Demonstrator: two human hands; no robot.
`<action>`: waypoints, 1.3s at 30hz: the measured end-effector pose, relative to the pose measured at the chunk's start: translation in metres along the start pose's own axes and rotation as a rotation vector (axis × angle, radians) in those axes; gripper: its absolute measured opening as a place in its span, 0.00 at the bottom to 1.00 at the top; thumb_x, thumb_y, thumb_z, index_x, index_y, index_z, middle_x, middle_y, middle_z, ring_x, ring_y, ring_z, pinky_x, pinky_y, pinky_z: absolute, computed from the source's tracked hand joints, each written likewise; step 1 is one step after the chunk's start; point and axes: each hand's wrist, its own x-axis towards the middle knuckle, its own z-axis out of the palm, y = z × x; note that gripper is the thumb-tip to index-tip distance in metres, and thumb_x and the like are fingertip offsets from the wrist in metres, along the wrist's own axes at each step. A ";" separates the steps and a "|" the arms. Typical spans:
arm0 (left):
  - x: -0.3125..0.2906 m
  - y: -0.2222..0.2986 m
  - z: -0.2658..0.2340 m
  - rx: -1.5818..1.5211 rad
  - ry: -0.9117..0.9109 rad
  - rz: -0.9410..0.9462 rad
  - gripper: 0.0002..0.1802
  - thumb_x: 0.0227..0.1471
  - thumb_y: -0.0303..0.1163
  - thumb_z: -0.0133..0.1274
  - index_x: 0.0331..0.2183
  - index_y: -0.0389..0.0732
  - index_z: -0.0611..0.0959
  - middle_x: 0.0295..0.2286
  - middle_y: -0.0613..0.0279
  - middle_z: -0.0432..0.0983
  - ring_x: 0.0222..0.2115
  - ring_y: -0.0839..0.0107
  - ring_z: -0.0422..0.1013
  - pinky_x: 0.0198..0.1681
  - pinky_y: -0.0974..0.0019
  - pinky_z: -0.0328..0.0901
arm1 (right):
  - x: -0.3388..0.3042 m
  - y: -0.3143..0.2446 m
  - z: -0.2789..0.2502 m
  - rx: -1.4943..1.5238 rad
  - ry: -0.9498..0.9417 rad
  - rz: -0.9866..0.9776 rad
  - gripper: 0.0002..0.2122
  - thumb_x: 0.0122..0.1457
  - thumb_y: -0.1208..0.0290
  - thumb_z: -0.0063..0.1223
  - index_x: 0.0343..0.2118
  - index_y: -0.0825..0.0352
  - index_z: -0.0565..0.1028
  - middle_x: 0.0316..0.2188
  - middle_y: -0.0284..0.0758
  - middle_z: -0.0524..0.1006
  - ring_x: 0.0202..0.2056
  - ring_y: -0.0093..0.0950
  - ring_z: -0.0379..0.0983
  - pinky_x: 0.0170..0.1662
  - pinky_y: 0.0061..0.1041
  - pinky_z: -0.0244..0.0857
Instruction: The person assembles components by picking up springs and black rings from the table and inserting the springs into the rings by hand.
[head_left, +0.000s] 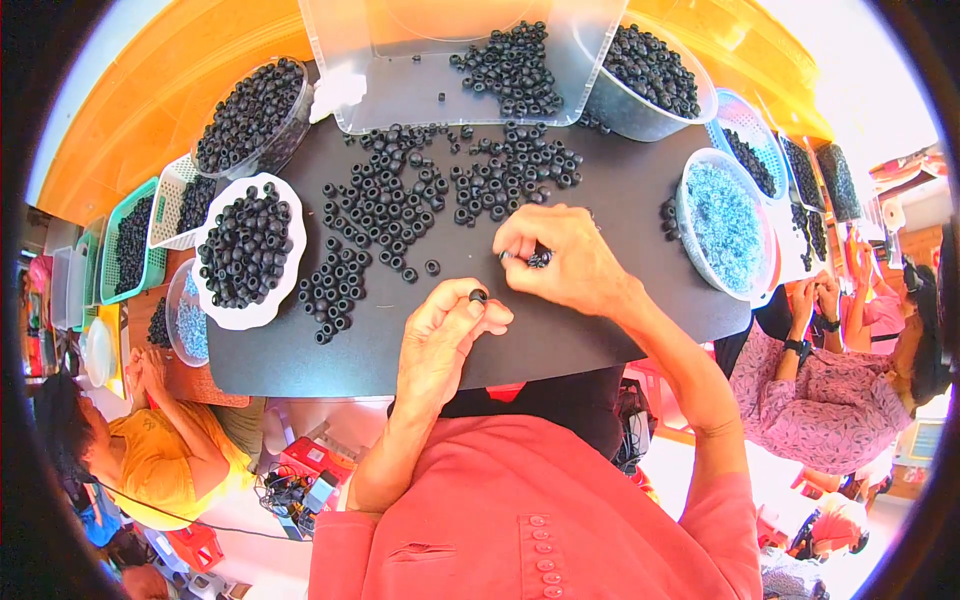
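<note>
My left hand is closed near the table's front edge, pinching one black ring-shaped bead between thumb and fingertips. To its right, my right hand is curled over the dark table, and small dark shiny pieces show within its fingers; their exact kind is hard to make out. Beyond both hands spreads a loose heap of black ring-shaped beads. A single bead lies apart from the heap, close to my left hand.
A clear plastic bin lies at the back with black beads in it. A white scalloped bowl of black pieces stands left. A bowl of pale blue clear pieces stands right. People sit at both sides, one in a yellow shirt.
</note>
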 end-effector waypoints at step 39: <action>-0.001 -0.002 -0.002 -0.085 -0.028 0.012 0.10 0.61 0.26 0.43 0.42 0.33 0.75 0.31 0.52 0.79 0.38 0.65 0.74 0.45 0.64 0.66 | 0.033 0.003 0.047 -0.696 0.017 -0.071 0.06 0.49 0.74 0.57 0.31 0.66 0.75 0.27 0.39 0.74 0.29 0.40 0.73 0.33 0.36 0.69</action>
